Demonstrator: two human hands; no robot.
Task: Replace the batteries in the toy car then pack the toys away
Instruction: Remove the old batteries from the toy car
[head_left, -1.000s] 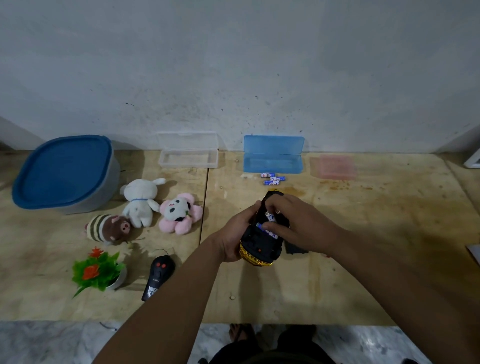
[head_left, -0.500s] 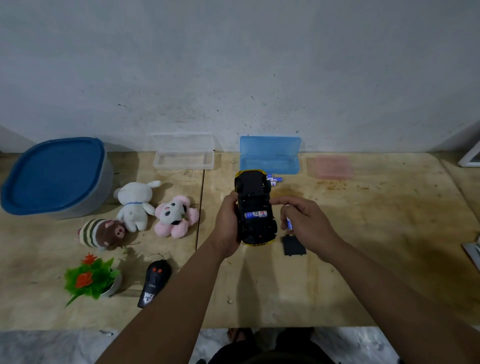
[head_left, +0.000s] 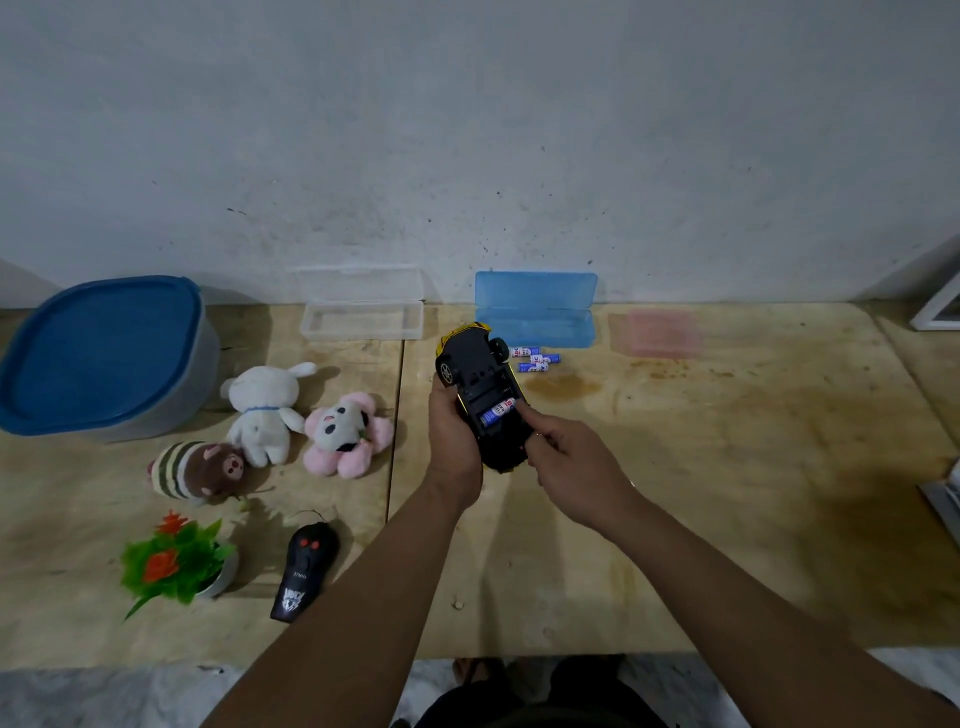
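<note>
Resting belly-up above the table (head_left: 675, 519), the toy car (head_left: 480, 395) lies gripped along its flank in the left hand (head_left: 451, 441). The right hand (head_left: 563, 457) presses a fingertip on a battery (head_left: 497, 413) in the open bay — other fingers curled. Likely light, rigid plastic — hold by the body sides. Spare batteries (head_left: 535, 358) lie near the blue case (head_left: 535, 312).
</note>
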